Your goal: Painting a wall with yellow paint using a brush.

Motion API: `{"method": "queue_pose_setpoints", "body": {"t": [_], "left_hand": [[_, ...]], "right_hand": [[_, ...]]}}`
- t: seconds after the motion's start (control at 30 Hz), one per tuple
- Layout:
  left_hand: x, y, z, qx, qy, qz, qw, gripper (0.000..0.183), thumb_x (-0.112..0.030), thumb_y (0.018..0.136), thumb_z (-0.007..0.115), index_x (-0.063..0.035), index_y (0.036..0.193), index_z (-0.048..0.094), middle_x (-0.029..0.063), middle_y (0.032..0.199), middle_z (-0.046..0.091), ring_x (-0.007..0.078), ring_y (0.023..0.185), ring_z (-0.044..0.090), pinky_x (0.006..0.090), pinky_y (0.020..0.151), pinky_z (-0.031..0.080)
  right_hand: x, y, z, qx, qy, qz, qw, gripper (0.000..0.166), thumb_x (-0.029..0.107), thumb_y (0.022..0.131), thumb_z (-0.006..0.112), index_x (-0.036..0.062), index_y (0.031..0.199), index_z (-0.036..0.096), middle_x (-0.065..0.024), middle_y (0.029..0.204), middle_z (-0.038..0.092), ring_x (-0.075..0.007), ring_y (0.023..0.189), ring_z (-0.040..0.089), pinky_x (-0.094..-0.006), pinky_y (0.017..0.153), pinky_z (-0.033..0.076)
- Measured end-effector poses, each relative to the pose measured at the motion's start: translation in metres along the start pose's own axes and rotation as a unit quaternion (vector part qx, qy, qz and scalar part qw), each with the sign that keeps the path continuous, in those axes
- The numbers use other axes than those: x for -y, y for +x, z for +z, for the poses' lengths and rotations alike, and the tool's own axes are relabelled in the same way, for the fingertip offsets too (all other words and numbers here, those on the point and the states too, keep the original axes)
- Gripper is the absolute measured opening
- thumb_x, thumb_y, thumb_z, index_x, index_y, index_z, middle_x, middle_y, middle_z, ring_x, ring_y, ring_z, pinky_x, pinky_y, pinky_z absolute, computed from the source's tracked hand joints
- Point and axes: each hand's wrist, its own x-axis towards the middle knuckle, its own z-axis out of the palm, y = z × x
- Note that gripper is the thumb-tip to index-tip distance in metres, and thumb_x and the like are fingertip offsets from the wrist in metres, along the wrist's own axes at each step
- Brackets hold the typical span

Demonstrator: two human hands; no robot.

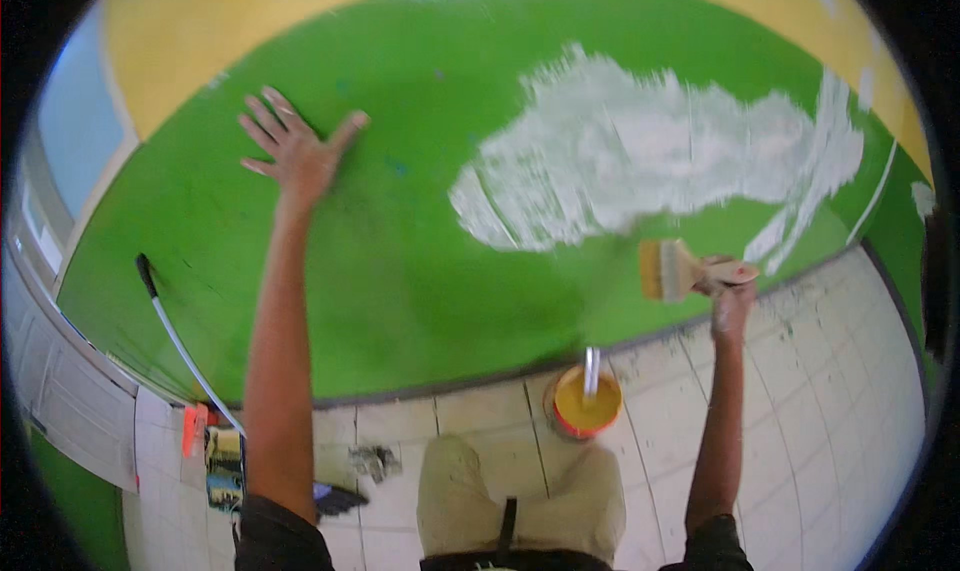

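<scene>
My left hand (304,155) lies against the green wall (390,286) with its fingers spread, holding nothing. In my right hand (727,286) is a wide flat paintbrush (667,271), gripped by its handle. Its pale yellow bristles point left and sit just below a large white patch (660,143) of paint or filler on the wall. Whether the bristles touch the wall I cannot tell. On the floor before my knees stands a red-rimmed bucket (581,428) of yellowish liquid, with a pale handle or stick (592,372) upright in it.
A long pole (184,342) with a black grip leans at the left wall, near an orange object (195,428) and some containers (225,466). A stained rag or scrap (375,462) lies on the tiled floor (480,406). A white door (75,406) is at far left.
</scene>
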Motion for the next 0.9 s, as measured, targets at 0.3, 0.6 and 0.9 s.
{"method": "queue_pose_setpoints", "body": {"t": [0.3,0.6,0.9], "left_hand": [[0.004,0.004,0.005,0.044,-0.049,-0.012,0.998,0.140,-0.093,0.057,0.051,-0.0065,0.150,-0.009,0.0200,0.155,-0.019,0.0382,0.142,-0.020,0.0720,0.103,-0.010],[0.005,0.004,-0.005,0.062,-0.031,-0.032,0.997,0.141,-0.091,0.057,0.054,-0.0056,0.150,-0.008,0.0220,0.155,-0.017,0.0394,0.142,-0.018,0.0701,0.105,-0.006],[0.000,0.001,-0.007,0.072,-0.058,-0.021,0.995,0.142,-0.092,0.057,0.053,-0.0055,0.150,-0.009,0.0226,0.154,-0.019,0.0413,0.142,-0.019,0.0702,0.105,-0.005]], "right_hand": [[-0.151,-0.163,-0.059,0.203,-0.205,0.158,0.945,0.017,0.000,0.066,0.075,-0.0003,0.082,0.068,-0.0054,0.074,0.068,-0.0122,0.062,0.063,-0.0281,0.059,0.053],[-0.186,-0.222,-0.008,0.335,-0.414,0.179,0.827,0.033,0.039,0.071,0.078,0.0081,0.068,0.066,-0.0128,0.060,0.062,-0.0290,0.056,0.061,-0.0397,0.054,0.049],[-0.228,-0.244,-0.008,0.378,-0.505,0.087,0.771,0.028,0.032,0.068,0.079,0.0082,0.066,0.066,-0.0111,0.062,0.063,-0.0290,0.056,0.061,-0.0385,0.054,0.048]]}}
